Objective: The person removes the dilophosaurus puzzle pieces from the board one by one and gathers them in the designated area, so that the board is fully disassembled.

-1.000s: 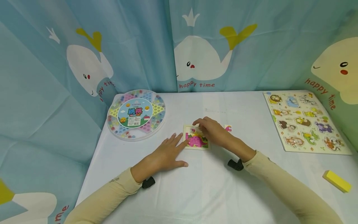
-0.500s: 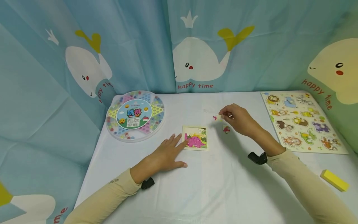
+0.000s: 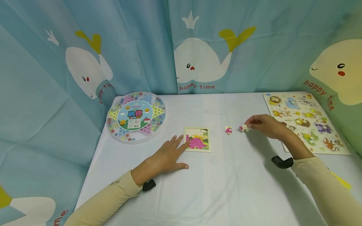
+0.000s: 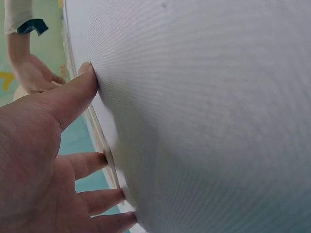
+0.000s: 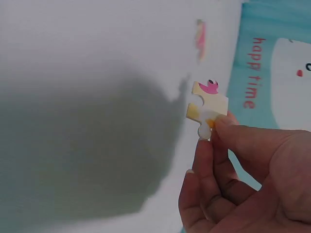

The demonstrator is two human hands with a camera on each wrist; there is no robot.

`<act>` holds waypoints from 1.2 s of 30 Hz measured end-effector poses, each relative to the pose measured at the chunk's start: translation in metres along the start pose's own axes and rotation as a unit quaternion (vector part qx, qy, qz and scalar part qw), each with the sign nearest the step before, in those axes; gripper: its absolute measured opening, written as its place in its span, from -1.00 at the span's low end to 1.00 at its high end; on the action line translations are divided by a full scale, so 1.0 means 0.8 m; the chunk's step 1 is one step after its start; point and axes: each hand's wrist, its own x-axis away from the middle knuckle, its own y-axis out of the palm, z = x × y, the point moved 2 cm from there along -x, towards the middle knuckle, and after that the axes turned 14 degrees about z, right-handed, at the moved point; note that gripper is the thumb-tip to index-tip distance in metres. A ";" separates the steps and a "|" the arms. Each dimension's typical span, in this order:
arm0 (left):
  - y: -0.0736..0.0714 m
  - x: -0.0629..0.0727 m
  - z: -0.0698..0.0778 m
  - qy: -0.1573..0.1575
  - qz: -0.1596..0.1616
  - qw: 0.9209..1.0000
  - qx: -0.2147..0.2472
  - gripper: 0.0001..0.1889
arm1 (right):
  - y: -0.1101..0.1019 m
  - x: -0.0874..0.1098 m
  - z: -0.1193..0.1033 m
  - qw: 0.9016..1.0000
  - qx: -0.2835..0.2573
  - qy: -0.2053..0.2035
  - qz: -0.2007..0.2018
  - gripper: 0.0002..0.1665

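Note:
A small square jigsaw puzzle with a pink dinosaur lies on the white table; bare tray shows along its upper left. My left hand lies spread beside it, the index fingertip on its left edge. In the left wrist view the straight fingers touch the tabletop and the puzzle's rim. Off to the right, my right hand pinches a cream, pink and yellow puzzle piece between thumb and fingers, raised over its shadow. A second loose piece, white and pink, lies between the puzzle and that hand.
A round Chinese checkers box stands at the back left. At the right lies an animal peg board, partly behind my right hand. A yellow block is half hidden by the right sleeve. A whale-print curtain hangs behind the table.
My right hand has left the puzzle and moved right with a puzzle piece pinched in it, past the loose piece. The puzzle's top row now shows bare tray. The left hand stays put.

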 end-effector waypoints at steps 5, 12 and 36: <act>0.000 0.000 -0.001 0.000 0.000 1.000 0.000 -0.01 | 0.010 -0.004 0.012 1.000 0.009 -0.001 -0.001 -0.79; 0.001 0.000 -0.002 0.001 0.000 1.000 0.002 -0.01 | 0.025 -0.006 0.016 0.998 0.048 -0.004 0.028 -0.83; 0.000 -0.002 -0.001 -0.003 -0.005 1.000 -0.001 -0.01 | 0.061 -0.013 -0.055 0.991 0.053 -0.085 0.094 -0.71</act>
